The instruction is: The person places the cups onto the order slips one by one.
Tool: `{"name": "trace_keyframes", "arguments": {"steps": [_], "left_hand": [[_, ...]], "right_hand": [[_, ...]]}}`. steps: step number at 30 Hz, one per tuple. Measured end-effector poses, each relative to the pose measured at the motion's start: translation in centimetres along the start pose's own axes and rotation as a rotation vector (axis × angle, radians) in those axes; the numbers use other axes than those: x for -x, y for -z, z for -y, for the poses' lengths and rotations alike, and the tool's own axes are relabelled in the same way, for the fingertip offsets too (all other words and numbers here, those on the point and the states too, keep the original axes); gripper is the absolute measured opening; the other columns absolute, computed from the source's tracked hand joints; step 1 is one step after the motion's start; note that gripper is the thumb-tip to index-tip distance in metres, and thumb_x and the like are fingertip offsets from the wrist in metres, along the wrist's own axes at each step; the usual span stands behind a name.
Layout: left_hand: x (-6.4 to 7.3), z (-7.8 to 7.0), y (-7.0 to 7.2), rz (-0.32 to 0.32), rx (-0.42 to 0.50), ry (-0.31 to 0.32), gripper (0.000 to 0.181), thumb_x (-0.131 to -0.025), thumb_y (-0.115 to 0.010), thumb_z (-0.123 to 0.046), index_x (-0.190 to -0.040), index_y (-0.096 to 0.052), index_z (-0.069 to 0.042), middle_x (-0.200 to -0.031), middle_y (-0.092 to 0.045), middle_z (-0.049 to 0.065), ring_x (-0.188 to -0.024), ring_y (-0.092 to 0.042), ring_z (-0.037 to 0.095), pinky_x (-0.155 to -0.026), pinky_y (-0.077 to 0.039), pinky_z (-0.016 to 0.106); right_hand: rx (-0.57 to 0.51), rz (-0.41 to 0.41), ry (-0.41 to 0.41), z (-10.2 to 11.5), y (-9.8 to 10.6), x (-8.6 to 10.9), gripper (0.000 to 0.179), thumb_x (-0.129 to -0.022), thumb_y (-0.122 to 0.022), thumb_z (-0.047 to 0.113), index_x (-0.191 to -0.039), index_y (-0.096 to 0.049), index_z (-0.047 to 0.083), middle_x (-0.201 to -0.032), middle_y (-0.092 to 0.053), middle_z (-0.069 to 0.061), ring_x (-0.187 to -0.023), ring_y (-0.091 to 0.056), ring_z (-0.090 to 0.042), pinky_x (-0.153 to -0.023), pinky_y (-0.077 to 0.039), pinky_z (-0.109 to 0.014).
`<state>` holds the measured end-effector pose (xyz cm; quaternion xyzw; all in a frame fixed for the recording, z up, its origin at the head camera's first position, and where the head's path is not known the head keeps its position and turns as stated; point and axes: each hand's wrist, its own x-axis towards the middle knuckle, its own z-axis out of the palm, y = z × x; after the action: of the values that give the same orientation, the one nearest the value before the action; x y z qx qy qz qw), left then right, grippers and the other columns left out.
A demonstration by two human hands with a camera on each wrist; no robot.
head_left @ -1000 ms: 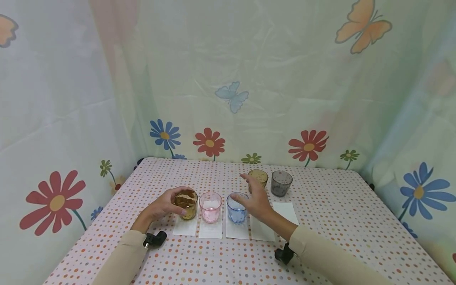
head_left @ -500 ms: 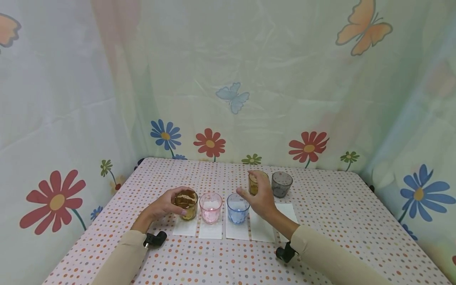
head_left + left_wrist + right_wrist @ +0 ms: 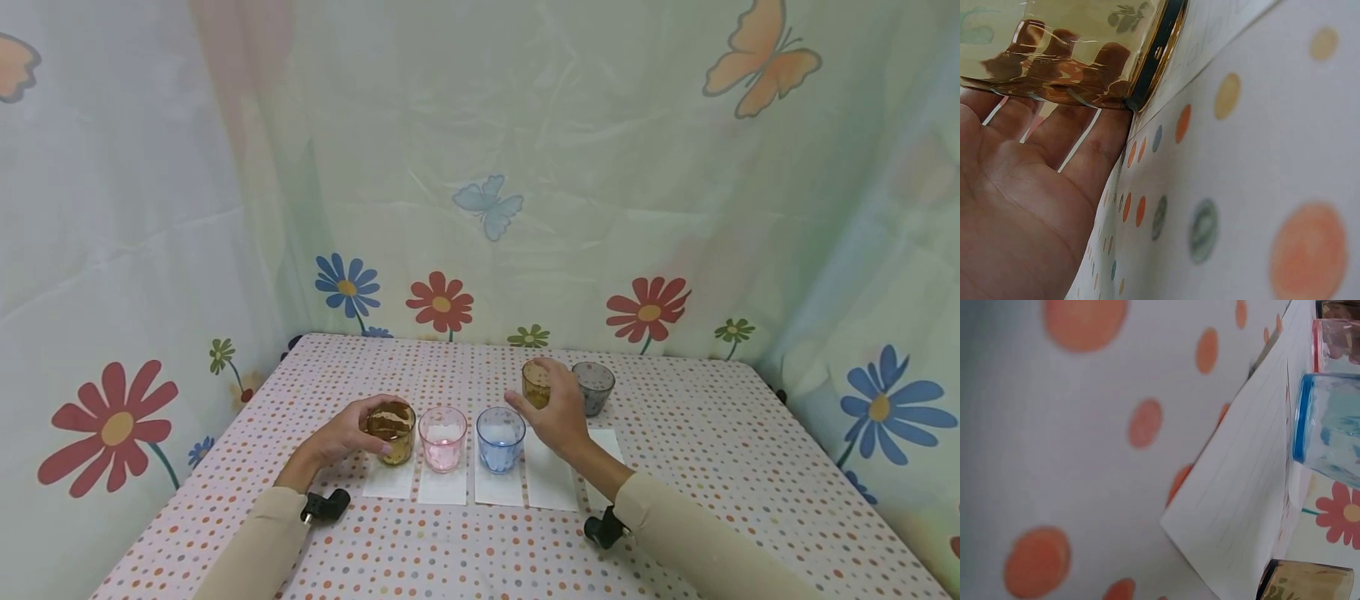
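My left hand [image 3: 347, 432] grips a dark amber glass [image 3: 392, 430] that stands on the leftmost white card [image 3: 388, 481]. In the left wrist view the palm [image 3: 1016, 206] lies against this amber glass [image 3: 1072, 50], and the fingers show through it. My right hand [image 3: 561, 412] is curled round a yellow glass [image 3: 534, 383] farther back, beside a grey glass [image 3: 596, 386]. A pink glass [image 3: 443, 437] and a blue glass [image 3: 500, 438] stand on cards between the hands. The right wrist view shows the blue glass [image 3: 1329, 431] and the yellow glass [image 3: 1307, 581], but no hand.
Two bare white cards [image 3: 551, 481] [image 3: 609, 442] lie right of the blue glass. The dotted tablecloth [image 3: 712, 467] is walled by flowered curtains [image 3: 480, 208] on three sides. Black wrist camera mounts [image 3: 326, 504] [image 3: 602, 529] sit near the sleeves.
My right hand moved from above the blue glass back to the yellow glass and curled round it. The left hand kept its grip on the amber glass.
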<state>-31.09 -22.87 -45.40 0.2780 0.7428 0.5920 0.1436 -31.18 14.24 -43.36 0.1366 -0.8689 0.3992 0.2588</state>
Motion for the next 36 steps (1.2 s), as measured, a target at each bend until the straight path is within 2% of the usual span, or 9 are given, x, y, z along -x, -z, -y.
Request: {"name": "trace_keyframes", "arguments": {"steps": [9,22,30,36], "left_hand": [[-0.2,0.0,-0.1,-0.008,-0.016,-0.004,0.074,-0.079,-0.079,-0.01,-0.145,-0.048,-0.003,-0.139,-0.054,0.024,-0.125,-0.054,0.038,-0.101,-0.05,0.038],[0.1,-0.4,-0.1,-0.01,0.005,0.004,0.075,-0.079,-0.078,-0.006,-0.146,-0.046,0.0,-0.14,-0.053,0.026,-0.124,-0.055,0.036,-0.1,-0.051,0.034],[0.0,-0.2,0.0,0.01,0.028,-0.011,0.076,-0.08,-0.079,-0.009,-0.147,-0.045,0.001,-0.14,-0.052,0.027,-0.126,-0.054,0.038,-0.101,-0.05,0.034],[0.0,-0.3,0.0,-0.003,0.035,0.01,0.077,-0.078,-0.08,-0.007,-0.146,-0.045,0.001,-0.14,-0.053,0.026,-0.126,-0.055,0.037,-0.102,-0.05,0.034]], "right_hand": [[0.05,0.002,0.005,-1.2,-0.1,-0.6,0.081,-0.084,-0.08,0.044,-0.147,-0.044,0.007,-0.155,-0.043,-0.019,-0.143,-0.038,-0.041,-0.114,-0.03,-0.062],[0.028,0.114,-0.117,-1.3,-0.2,-1.9,0.087,-0.09,-0.074,0.048,-0.155,-0.033,0.008,-0.164,-0.028,-0.018,-0.149,-0.029,-0.04,-0.117,-0.027,-0.062],[-0.016,0.118,-0.18,-1.8,-0.3,-2.8,0.089,-0.09,-0.075,0.044,-0.157,-0.029,0.007,-0.166,-0.022,-0.019,-0.151,-0.023,-0.039,-0.12,-0.023,-0.059],[-0.031,0.125,-0.221,-1.9,-0.6,-3.1,0.091,-0.089,-0.074,0.05,-0.157,-0.029,0.007,-0.167,-0.019,-0.017,-0.152,-0.02,-0.039,-0.12,-0.022,-0.059]]}}
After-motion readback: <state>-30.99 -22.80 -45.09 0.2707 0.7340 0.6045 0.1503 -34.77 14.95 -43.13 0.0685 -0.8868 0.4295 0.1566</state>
